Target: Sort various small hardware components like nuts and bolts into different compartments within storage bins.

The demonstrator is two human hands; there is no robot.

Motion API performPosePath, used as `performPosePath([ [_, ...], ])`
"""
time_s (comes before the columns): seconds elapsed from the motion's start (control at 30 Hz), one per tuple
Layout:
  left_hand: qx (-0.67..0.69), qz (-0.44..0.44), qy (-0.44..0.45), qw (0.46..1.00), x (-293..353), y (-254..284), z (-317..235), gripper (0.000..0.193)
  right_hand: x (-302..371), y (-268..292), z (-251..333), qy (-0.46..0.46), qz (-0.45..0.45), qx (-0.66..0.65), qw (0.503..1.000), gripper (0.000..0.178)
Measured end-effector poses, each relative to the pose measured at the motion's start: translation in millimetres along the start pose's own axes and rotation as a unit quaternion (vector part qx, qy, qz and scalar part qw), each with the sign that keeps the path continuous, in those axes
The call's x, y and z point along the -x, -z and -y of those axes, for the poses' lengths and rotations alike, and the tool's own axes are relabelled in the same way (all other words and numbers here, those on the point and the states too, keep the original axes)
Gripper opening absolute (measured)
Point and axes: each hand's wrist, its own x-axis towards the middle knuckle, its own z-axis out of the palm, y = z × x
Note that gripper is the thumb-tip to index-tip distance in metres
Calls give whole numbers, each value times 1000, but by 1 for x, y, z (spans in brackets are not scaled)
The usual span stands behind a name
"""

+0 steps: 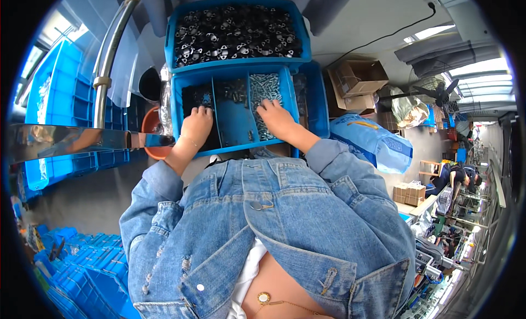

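Jacket [318, 231], silver parts [264, 85] under right fingers [268, 104]

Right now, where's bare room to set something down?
In the divided blue plastic tray, the middle compartment's centre is bare, bordered by two blue dividers, clustered dark parts far side, scattered small bits near side. Crowded: left, small black parts by the left hand; right, silver metal screws by the right hand.

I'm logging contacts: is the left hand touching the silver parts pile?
Apart: the head view shows the middle compartment between the left hand and the silver parts pile.
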Motion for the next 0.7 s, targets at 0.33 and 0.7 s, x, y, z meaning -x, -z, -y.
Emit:
performPosePath([
  [0.33, 185, 147, 49, 971, 5, 42, 13, 16, -55, 22, -45, 25, 216, -173, 961, 18],
  [0.7, 871, 21, 283, 402, 28, 78, 19, 24, -55, 31, -53, 31, 191, -184, 964, 23],
])
